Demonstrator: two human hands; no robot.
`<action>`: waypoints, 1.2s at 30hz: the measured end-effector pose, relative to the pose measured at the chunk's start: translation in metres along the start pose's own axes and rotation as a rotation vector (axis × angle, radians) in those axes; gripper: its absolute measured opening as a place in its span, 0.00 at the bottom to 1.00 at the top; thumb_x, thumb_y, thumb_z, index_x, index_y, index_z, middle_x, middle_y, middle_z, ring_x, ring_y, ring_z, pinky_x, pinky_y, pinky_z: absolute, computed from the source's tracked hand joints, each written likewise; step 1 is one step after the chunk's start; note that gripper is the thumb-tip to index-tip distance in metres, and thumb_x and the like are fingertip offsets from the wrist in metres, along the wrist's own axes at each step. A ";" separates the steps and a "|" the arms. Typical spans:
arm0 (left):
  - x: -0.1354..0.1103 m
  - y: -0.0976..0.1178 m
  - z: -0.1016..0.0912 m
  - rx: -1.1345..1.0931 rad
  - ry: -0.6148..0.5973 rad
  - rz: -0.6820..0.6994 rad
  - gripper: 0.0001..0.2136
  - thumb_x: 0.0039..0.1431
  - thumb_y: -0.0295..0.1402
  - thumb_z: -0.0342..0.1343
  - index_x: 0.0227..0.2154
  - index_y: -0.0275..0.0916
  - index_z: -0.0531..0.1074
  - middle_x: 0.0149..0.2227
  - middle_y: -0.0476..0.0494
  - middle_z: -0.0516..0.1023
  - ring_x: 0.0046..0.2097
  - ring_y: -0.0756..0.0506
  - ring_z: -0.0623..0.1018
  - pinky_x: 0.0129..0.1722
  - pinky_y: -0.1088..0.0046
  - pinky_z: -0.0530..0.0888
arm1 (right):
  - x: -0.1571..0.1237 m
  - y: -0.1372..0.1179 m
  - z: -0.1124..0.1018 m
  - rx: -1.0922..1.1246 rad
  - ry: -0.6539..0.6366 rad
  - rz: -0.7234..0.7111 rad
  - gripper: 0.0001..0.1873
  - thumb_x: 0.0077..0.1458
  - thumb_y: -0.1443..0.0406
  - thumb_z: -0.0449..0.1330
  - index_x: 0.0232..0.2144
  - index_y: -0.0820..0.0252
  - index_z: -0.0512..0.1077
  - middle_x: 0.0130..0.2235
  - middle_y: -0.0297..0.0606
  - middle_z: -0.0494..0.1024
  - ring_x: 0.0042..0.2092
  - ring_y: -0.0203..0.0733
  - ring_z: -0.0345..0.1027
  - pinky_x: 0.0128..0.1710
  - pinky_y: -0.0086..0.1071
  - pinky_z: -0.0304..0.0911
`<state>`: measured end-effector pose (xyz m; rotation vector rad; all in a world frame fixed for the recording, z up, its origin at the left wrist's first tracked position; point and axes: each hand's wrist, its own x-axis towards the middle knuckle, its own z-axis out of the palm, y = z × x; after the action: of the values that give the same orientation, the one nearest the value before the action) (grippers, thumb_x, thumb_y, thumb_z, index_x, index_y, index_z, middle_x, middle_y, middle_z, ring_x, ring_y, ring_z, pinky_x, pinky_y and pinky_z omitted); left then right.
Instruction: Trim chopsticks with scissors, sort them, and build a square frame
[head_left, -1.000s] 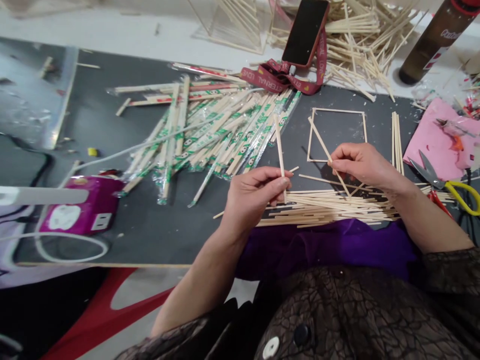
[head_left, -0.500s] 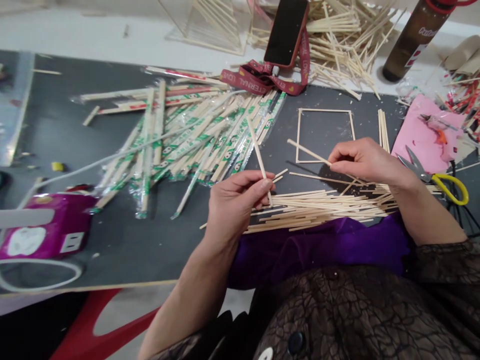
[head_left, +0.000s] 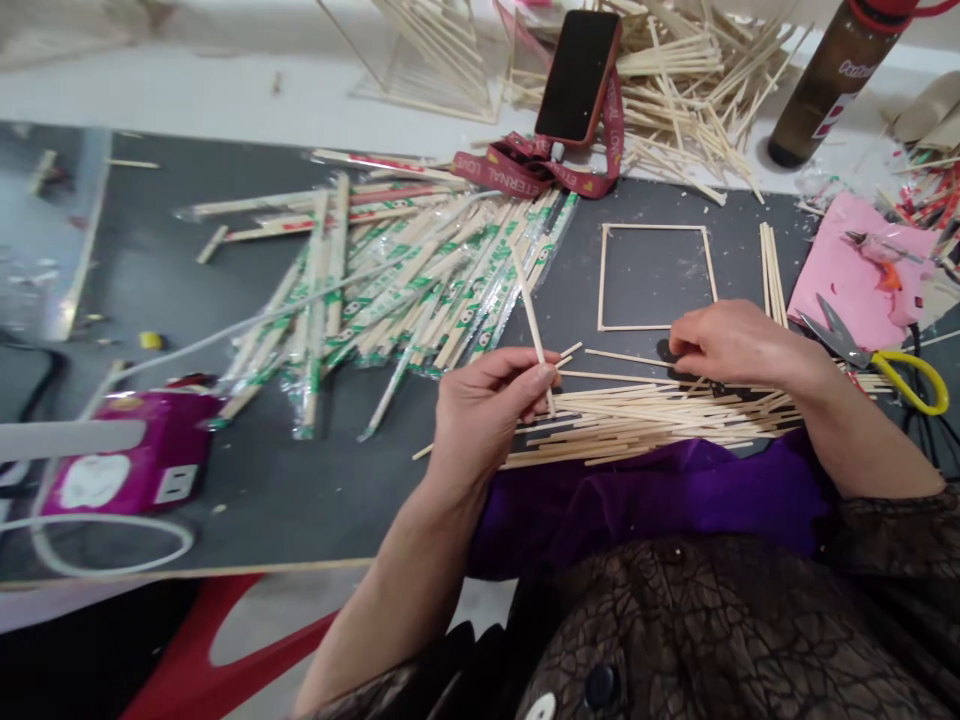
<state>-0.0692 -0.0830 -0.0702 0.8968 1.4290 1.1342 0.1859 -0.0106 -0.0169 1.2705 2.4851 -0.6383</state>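
My left hand (head_left: pixel 499 400) is closed, pinching a slim wooden chopstick (head_left: pixel 531 305) that points up and away from me. Two short stick ends show just past its fingertips; whether they are held too I cannot tell. Over the far side of a pile of loose chopsticks (head_left: pixel 630 425) hovers my right hand (head_left: pixel 724 345), fingers curled with a gap at the thumb and no stick visible in them. One chopstick (head_left: pixel 615 376) lies along the pile's upper edge. Just beyond my right hand, a four-sided frame of sticks (head_left: pixel 601 280) lies flat on the dark mat.
Wrapped chopsticks (head_left: pixel 405 290) heap up on the left, crossed by a white cable. A phone (head_left: pixel 577 78) with a red lanyard stands behind. Yellow-handled scissors (head_left: pixel 911 380), pink paper (head_left: pixel 825 260) and a bottle (head_left: pixel 832 90) are on the right. Purple cloth (head_left: pixel 660 500) lies in front.
The chopstick in my right hand has been let go onto the pile, and that hand has moved down towards the pile. My left hand still holds its chopstick. The view has shifted slightly.
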 end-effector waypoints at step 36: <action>0.002 -0.001 -0.005 -0.047 0.036 0.074 0.08 0.45 0.34 0.66 0.29 0.38 0.80 0.22 0.49 0.77 0.18 0.55 0.67 0.16 0.79 0.61 | -0.007 -0.045 0.013 -0.126 -0.199 -0.201 0.13 0.59 0.68 0.52 0.29 0.59 0.77 0.33 0.42 0.82 0.29 0.40 0.68 0.27 0.35 0.40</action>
<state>-0.0745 -0.0821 -0.0720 0.9061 1.4031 1.2396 0.1543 -0.0452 -0.0130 0.8741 2.4606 -0.6105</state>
